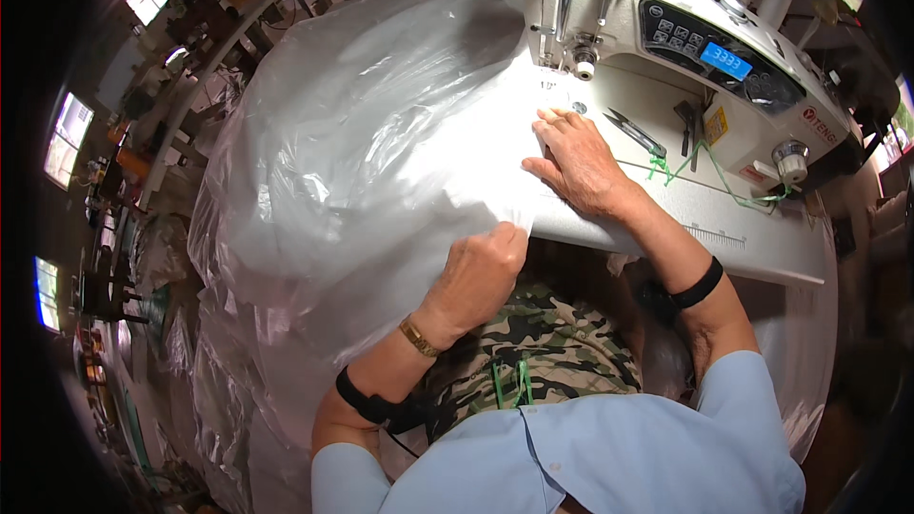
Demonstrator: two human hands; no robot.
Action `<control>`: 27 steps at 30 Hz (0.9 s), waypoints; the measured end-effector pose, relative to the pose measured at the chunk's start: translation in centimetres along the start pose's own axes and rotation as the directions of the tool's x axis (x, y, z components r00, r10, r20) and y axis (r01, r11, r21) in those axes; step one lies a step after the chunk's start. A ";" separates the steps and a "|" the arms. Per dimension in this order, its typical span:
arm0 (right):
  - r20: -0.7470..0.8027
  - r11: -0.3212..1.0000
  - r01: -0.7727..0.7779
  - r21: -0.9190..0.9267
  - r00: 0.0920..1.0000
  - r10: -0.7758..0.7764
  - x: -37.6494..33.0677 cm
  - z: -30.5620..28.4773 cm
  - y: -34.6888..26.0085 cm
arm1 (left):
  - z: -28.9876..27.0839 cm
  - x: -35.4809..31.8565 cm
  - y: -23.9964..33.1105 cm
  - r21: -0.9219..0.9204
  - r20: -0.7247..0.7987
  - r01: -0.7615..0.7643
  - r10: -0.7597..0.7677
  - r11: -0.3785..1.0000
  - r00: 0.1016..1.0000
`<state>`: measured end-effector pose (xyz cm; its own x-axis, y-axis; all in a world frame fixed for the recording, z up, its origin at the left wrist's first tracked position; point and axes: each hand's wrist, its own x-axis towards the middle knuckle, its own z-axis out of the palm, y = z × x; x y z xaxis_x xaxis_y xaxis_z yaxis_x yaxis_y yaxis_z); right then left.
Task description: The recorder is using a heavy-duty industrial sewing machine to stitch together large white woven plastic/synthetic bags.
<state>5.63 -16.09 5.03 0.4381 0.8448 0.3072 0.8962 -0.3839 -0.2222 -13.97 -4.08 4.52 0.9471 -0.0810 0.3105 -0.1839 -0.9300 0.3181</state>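
Observation:
A large translucent plastic sheet (381,133) spreads in billowing folds over the left of the sewing table and hangs down its near side. My left hand (479,273) is closed on its near edge, just off the table's front. On the bright bed of a white sewing machine (609,0), my right hand (581,164) lies with fingers stretched out and thumb apart. Its fingertips rest at the sheet's right edge, a little in front of the needle area (557,86). Glare there hides the needle and the exact edge of the sheet.
Thread snips (636,135) tied with green string (705,157) lie right of my right hand, beside a small dark tool (685,126). The machine's control panel (714,52) has a lit blue display. Shelving and clutter (181,124) stand beyond the sheet, far left.

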 end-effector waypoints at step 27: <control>-0.153 0.968 -0.085 0.234 0.981 0.123 0.3 0.3 1.3 | 2.8 12.4 -4.6 0.071 -0.227 0.168 -0.148 0.983 0.963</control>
<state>6.94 -16.24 4.59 0.5509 0.7241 0.4150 0.8141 -0.3568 -0.4581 -0.62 -1.80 4.35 0.8793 0.1410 0.4549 -0.0032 -0.9534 0.3018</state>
